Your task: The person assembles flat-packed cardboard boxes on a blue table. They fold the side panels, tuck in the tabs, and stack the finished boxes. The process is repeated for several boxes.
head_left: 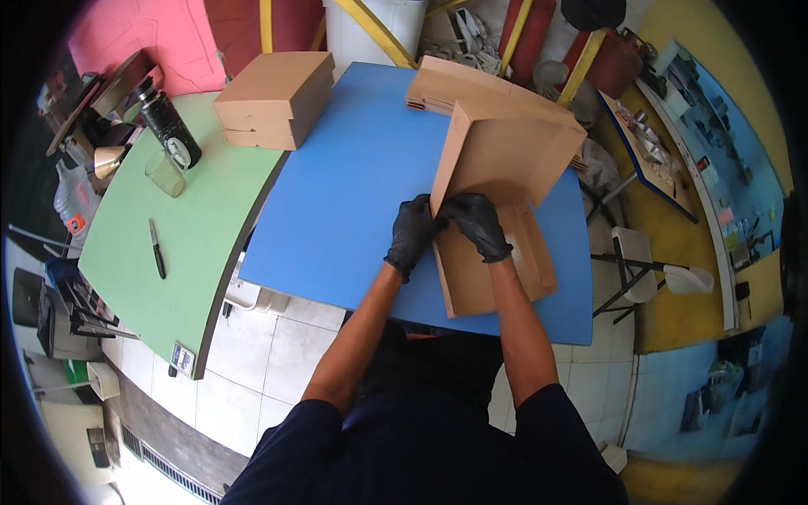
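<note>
A brown cardboard box stands on the blue table with its lid raised and its tray part toward me. Both my hands wear black gloves. My left hand grips the box's left side from outside, near the fold between lid and tray. From inside the box, my right hand pinches the same left side, its fingers close to those of the left. The fingertips partly hide the cardboard edge between them. A small pale patch shows on the tray floor beside my right wrist.
Behind the open box lies a stack of flat cardboard. Closed boxes sit stacked at the far left, on the green table. That table also bears a black bottle, a glass mug and a knife. A folding chair stands at right.
</note>
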### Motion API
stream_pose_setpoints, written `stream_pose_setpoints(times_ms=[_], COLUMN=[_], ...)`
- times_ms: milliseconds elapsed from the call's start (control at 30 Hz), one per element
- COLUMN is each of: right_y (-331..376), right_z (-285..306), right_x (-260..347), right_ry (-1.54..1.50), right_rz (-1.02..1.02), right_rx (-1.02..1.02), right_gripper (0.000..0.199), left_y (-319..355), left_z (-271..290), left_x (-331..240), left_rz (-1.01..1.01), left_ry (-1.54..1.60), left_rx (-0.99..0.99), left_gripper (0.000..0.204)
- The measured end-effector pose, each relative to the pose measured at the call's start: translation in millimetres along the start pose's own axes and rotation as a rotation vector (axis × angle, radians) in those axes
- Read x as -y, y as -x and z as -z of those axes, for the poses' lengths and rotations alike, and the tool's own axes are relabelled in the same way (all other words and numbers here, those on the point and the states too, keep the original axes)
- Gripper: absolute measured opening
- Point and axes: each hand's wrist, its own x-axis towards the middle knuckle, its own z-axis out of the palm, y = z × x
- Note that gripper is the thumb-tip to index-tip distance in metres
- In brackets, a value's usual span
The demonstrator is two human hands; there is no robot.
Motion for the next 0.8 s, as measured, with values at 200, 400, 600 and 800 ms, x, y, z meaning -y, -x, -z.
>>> stream_pose_setpoints(times_ms=[200, 400, 600, 800], right_y=[-30.7, -27.9, -1.6, 4.3], right_z=[-9.7, -9.5, -5.9, -11.1], right_x=[-8.7, -10.4, 13.3, 11.7], right_ry=[0.396, 0.22, -0.237, -0.292], right_rz=[0.342, 0.065, -0.363, -0.27], right_rx=[0.191, 0.265, 0.217, 0.142], right_gripper=[0.024, 0.024, 0.015, 0.015], left_y=[11.1, 8.1, 6.0, 10.6], left_z=[3.3, 8.4, 14.4, 18.7], left_x=[-0.5, 4.9, 5.6, -1.5], left_rz=[-0.012, 0.274, 0.367, 0.397], left_ry=[-0.19, 0.151, 0.309, 0.405], left_rx=[-0.113, -0.077, -0.088, -0.046], left_gripper=[0.072, 0.076, 0.06, 0.048])
